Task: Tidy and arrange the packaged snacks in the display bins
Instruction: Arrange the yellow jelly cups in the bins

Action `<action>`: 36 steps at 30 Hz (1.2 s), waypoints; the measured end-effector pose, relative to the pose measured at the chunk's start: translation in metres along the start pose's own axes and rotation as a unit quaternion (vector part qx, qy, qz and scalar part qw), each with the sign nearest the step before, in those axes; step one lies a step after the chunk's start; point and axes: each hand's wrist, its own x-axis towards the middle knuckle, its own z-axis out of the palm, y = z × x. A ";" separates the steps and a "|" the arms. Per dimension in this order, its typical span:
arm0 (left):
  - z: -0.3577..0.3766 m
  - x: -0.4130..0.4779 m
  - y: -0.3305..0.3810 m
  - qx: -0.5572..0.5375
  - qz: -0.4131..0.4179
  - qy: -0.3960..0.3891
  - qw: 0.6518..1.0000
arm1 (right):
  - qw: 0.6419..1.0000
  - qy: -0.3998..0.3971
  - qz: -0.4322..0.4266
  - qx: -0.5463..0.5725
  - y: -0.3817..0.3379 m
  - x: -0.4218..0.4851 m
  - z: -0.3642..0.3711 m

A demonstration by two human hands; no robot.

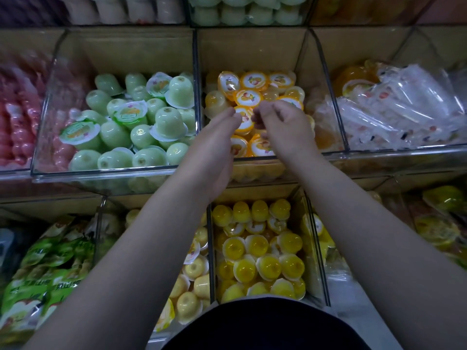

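A clear bin [252, 46] in the middle row holds several orange jelly cups [254, 80] with printed fruit lids, most lying lid-up. Both hands hover over this bin. My left hand [214, 147] reaches in palm-right, its fingertips touching the rim of one orange cup [243, 120] near the bin's middle. My right hand [280, 125] is opposite, fingers curled down, its tips at the same cup's right edge. I cannot tell whether the cup is lifted or still resting on the pile. The cups under both hands are hidden.
Left of it a bin of green jelly cups [141, 122], and pink ones [17, 117] further left. Right bin holds clear wrapped packs [404, 109]. Below are bins of yellow cups [260, 251], pale yellow cups [194, 286] and green bags [45, 269]. A top row holds more cups [242, 11].
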 end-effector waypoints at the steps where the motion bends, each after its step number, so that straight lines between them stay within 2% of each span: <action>1: 0.003 -0.005 -0.001 -0.011 0.006 0.006 1.000 | 0.999 0.008 -0.001 0.036 0.000 -0.003 -0.003; 6: 0.018 -0.021 -0.005 -0.049 0.035 0.008 0.998 | 0.978 0.020 0.019 0.208 -0.001 -0.028 -0.018; 14: 0.043 -0.038 -0.024 -0.062 0.046 -0.015 0.997 | 0.956 0.045 0.030 0.290 0.011 -0.065 -0.043; 25: 0.105 -0.059 -0.056 -0.090 0.013 -0.051 0.995 | 0.945 0.050 0.048 0.320 0.054 -0.097 -0.090; 36: 0.160 -0.060 -0.110 -0.073 -0.045 -0.065 0.994 | 0.957 0.055 0.124 0.257 0.113 -0.121 -0.141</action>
